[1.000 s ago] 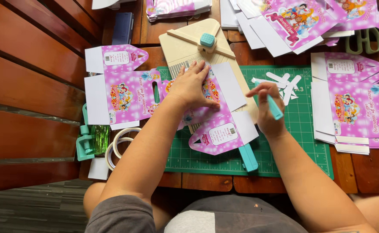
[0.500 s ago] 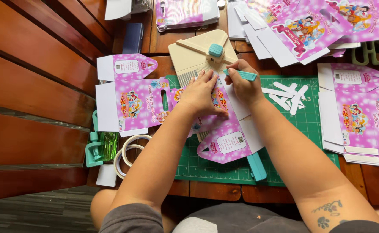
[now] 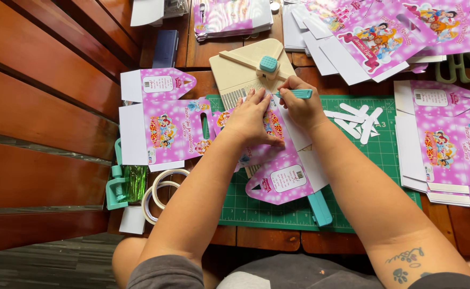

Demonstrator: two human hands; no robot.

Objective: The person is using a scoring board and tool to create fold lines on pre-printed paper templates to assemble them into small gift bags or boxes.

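The left hand [image 3: 253, 119] pressed flat on a pink box cutout [image 3: 277, 171] — partly hidden — while the right hand [image 3: 299, 104] gripped a teal tool [image 3: 298, 94], its tip concealed.

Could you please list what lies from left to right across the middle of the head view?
Teal plastic clamp → white tape rolls → flat pink printed card box → left hand → right hand holding a teal stylus → white paper offcuts → stack of pink box blanks.

A home craft table: green cutting mat [image 3: 384, 160], scoring board [image 3: 240, 75], tape rolls [image 3: 157, 195]
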